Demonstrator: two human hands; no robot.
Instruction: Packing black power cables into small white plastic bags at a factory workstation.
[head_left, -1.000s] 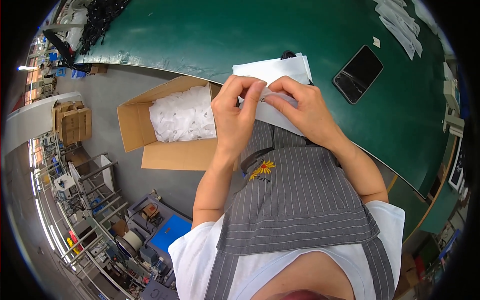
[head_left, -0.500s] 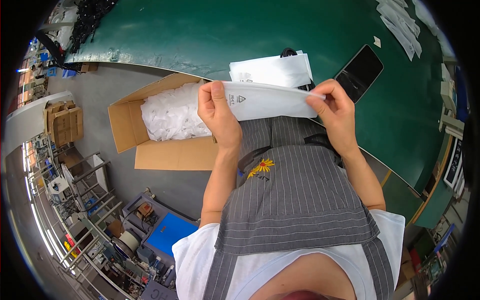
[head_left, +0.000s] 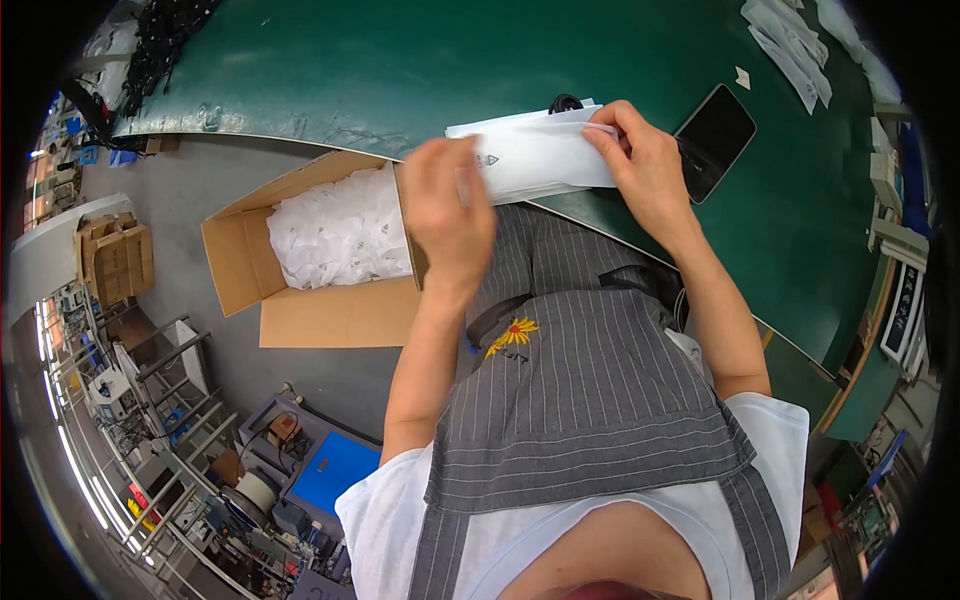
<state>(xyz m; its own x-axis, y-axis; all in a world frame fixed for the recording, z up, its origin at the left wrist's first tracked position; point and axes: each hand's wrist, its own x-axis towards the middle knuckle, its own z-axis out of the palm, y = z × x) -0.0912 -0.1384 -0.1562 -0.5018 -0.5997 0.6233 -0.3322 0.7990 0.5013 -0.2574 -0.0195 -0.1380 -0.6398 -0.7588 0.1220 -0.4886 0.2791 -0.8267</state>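
A translucent white plastic bag (head_left: 540, 160) with a small dark printed mark is stretched over the table's near edge. My right hand (head_left: 645, 170) pinches its right end between thumb and fingers. Against the bag's left end is my left hand (head_left: 448, 215), its fingers smeared by motion, so their grip is unclear. Beneath and behind the bag, another white bag (head_left: 462, 129) shows at its edge on the table. A coiled black cable (head_left: 565, 103) pokes out beside it.
An open cardboard box (head_left: 235, 260) full of thin white bags (head_left: 340, 230) stands left of me. On the green table (head_left: 400, 60) lie a dark phone (head_left: 716, 145), white bags (head_left: 785, 45) at far right and black cables (head_left: 165, 50) at far left.
The bag has moved up and slightly left, over the white bag on the table. My right hand has risen with it. My left hand has blurred and its hold has become unclear.
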